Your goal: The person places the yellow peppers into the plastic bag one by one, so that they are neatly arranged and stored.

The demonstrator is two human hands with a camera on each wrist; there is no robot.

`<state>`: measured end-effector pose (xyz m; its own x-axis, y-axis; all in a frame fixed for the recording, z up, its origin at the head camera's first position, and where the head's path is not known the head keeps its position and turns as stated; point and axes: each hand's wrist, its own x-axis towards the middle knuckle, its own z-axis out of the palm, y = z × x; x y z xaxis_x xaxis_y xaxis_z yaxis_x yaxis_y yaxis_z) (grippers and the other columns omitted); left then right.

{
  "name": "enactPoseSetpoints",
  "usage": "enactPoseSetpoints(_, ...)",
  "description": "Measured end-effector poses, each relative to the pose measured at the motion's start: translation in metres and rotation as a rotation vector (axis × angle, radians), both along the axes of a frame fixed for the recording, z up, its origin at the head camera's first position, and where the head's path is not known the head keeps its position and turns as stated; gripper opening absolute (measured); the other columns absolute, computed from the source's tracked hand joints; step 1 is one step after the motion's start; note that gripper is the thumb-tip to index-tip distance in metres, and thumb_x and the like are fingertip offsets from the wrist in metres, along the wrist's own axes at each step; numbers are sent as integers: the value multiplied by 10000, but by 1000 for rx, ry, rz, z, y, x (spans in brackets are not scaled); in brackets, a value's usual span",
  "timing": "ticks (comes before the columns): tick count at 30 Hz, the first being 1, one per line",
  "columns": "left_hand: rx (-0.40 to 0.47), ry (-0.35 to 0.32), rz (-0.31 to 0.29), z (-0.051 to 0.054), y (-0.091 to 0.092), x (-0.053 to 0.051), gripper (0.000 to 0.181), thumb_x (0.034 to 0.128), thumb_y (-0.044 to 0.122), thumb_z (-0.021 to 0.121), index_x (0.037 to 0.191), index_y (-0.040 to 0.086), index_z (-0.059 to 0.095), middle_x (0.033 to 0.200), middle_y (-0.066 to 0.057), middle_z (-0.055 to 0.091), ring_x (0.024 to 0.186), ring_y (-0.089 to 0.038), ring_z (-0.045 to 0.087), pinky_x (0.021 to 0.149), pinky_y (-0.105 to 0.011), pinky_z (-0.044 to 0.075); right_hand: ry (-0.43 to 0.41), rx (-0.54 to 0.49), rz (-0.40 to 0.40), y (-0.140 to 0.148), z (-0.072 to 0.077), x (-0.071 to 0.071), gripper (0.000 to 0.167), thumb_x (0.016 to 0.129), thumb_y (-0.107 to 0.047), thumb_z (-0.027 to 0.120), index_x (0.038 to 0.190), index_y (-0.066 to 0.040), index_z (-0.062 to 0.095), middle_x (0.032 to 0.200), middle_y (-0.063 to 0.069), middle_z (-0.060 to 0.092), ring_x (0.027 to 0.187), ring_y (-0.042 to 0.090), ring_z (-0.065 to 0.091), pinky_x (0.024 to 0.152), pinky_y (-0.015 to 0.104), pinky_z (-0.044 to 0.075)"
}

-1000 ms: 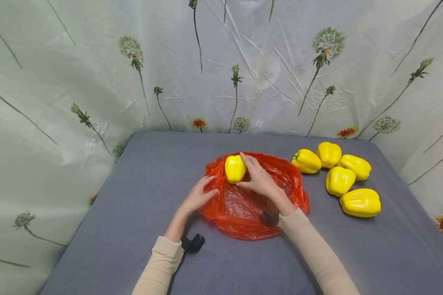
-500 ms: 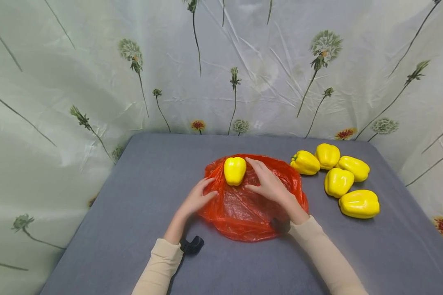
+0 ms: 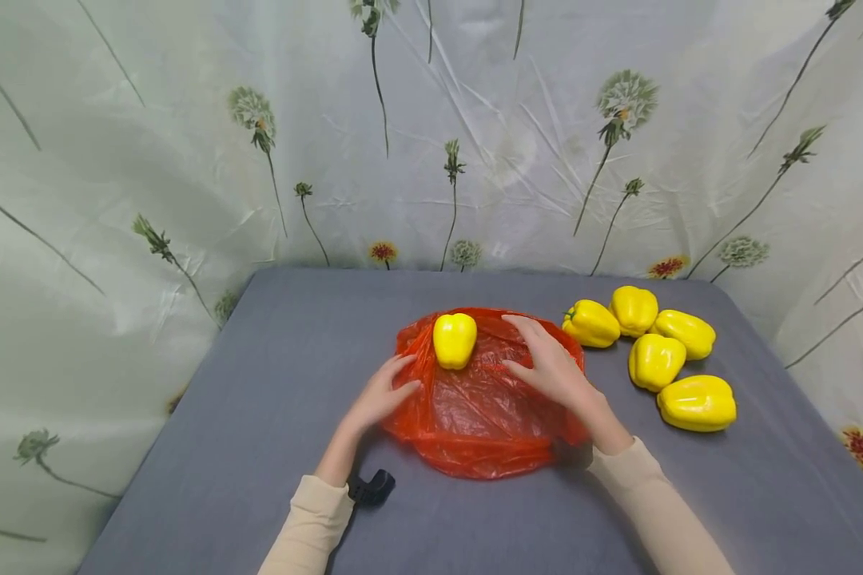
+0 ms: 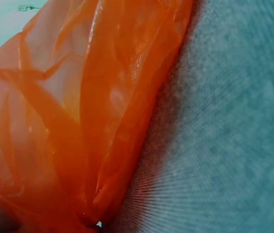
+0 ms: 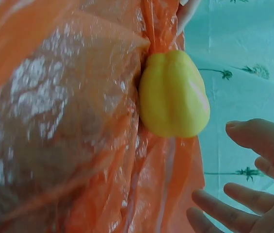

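Note:
A red plastic bag (image 3: 489, 399) lies spread on the table with its mouth facing up. One yellow bell pepper (image 3: 455, 341) rests at the bag's far left part. My left hand (image 3: 381, 391) holds the bag's left side, where the film bunches toward the fingers; in the left wrist view the bag (image 4: 112, 107) hides most of that hand. Over the bag's right part is my right hand (image 3: 554, 367), fingers spread and holding nothing. The right wrist view has the pepper (image 5: 174, 94) apart from the right hand (image 5: 258, 189).
Several yellow bell peppers (image 3: 657, 362) lie grouped to the right of the bag on the grey cloth-covered table (image 3: 295, 335). A flower-printed curtain (image 3: 431, 104) hangs behind the table. A black strap mount (image 3: 371, 487) is on the left wrist.
My right hand has let go of the bell pepper and moved right, away from it. The pepper stays on the bag, and the left hand has hardly moved.

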<state>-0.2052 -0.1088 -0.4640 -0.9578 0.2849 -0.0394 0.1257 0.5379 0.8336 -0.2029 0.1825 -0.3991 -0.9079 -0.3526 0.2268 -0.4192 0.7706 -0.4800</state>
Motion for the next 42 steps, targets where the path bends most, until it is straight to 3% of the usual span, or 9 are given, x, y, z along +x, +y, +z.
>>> enactPoseSetpoints(19, 8, 21, 0, -1, 0, 0, 516, 913, 241, 571, 1392, 97, 443, 1502, -187, 339, 1389, -389, 315, 1103, -588, 292, 221, -45, -54, 49, -3, -4, 548, 803, -72, 710, 1289, -9, 463, 1259, 188, 537, 1096, 344, 544, 895, 521, 509)
enactPoseSetpoints(27, 8, 42, -3, -2, 0, 0, 507, 909, 225, 574, 1381, 81, 455, 1483, -190, 367, 1378, -387, 332, 1104, -585, 292, 310, -73, -113, 74, -9, -11, 469, 781, 4, 695, 1203, 43, 494, 1286, 271, 490, 1198, 426, 447, 970, 615, 396)
enactPoseSetpoints(42, 1, 43, -13, -6, -1, 0, 509, 919, 255, 560, 1390, 101, 444, 1495, -181, 350, 1385, -392, 317, 1093, -604, 293, 311, -85, -223, 99, -22, -30, 418, 766, 23, 672, 1148, 82, 511, 1317, 334, 430, 1200, 504, 387, 996, 660, 305)
